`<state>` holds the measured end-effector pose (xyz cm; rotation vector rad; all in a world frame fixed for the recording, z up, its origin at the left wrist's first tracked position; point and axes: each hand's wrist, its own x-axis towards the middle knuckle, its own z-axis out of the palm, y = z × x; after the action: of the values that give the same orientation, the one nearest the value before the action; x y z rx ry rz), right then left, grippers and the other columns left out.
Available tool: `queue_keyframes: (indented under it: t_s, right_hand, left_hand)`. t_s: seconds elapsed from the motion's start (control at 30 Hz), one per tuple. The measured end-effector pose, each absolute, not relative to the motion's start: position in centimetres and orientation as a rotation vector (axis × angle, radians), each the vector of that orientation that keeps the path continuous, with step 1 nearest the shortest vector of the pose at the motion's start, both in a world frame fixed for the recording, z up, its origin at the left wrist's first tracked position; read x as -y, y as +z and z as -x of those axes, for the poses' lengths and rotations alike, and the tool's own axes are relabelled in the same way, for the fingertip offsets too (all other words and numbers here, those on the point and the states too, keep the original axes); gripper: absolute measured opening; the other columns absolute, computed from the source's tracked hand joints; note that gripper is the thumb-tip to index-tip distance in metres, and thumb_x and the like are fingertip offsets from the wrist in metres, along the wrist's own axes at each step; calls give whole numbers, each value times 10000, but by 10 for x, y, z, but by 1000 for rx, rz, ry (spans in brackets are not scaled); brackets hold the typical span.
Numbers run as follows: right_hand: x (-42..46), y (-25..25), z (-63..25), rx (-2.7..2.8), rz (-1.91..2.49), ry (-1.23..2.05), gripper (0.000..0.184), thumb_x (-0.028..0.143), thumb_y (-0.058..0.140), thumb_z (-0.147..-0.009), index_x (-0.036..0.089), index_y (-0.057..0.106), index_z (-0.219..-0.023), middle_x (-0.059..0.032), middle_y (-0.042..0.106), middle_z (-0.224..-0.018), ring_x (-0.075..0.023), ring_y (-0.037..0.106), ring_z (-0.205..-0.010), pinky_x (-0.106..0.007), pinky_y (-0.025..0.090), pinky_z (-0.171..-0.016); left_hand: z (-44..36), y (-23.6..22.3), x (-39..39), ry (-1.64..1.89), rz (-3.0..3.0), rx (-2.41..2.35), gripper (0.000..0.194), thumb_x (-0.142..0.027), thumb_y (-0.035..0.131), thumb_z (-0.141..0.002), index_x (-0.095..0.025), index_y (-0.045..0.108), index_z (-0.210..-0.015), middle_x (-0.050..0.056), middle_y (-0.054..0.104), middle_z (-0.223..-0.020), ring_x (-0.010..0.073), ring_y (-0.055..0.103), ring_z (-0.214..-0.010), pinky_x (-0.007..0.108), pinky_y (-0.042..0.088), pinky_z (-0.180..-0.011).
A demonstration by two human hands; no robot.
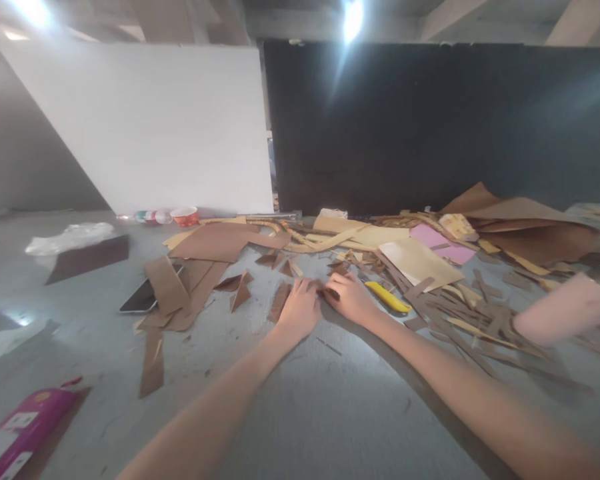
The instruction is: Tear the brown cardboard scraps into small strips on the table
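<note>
Close together at the middle of the table, both hands work low over the surface. My right hand (350, 300) has its fingers curled round a small dark brown piece of paper or card (329, 293). My left hand (300, 308) touches down just left of that piece, fingers bent and pressed together; what they grip is hidden. A brown strip (279, 302) lies against the left hand's outer side. Small folded brown triangles (240, 292) stand beyond it to the left. A yellow utility knife (387, 297) lies right of my right hand.
Brown offcut strips (473, 320) heap at the right, where another person's forearm (565, 310) reaches in. Brown sheets (213, 241) lie behind. A phone (139, 298) sits partly under a brown strip at left. Nearby are a red paper cup (185, 216) and a magenta pouch-like object (40, 427).
</note>
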<state>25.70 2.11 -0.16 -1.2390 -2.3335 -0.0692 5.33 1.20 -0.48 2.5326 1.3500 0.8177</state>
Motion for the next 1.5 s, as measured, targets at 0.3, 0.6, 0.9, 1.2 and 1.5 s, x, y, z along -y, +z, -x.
queue_keyframes:
  t_s: [0.3,0.6,0.9,1.2,1.5]
  right_hand:
    - [-32,-11,-262,2177,1377,86,139,253,675,-1089,206,738,-974,-43,707,-995,-204,676,-915,-333,453,-899]
    - [-41,-24,-267,2128,1445,132,158,250,608,-1130,206,725,-1033,-56,721,-1048,-219,685,-973,-365,416,-947]
    - [-38,-20,-267,2123,1449,166,158,243,583,-1139,211,705,-1045,-47,723,-1078,-212,693,-969,-364,394,-939]
    - [-38,-22,-264,2064,1502,143,123,258,639,-1108,216,704,-1012,-41,736,-1044,-213,705,-954,-356,390,-926]
    - [-36,-19,-263,2017,1523,138,109,271,684,-1072,216,691,-978,-42,750,-1020,-229,707,-972,-371,384,-940]
  left_hand:
    - [-53,-7,-14,854,-2552,-1304,381,-13,523,-935,-150,729,-1224,159,683,-1384,325,547,-1395,510,517,-1209]
    - [-52,-9,-20,786,-2565,-1264,452,2,515,-933,-173,754,-1274,146,761,-1363,306,656,-1355,534,529,-1205]
    - [-53,-6,-19,713,-2588,-1257,483,-2,520,-951,-175,755,-1335,153,734,-1468,314,637,-1419,547,508,-1224]
    - [-54,-4,-17,640,-2613,-1306,517,-30,512,-956,-158,690,-1424,168,733,-1453,323,635,-1414,530,506,-1203]
    - [-56,6,-9,607,-2622,-1321,478,-10,500,-956,-154,691,-1370,168,736,-1427,324,635,-1398,518,510,-1183]
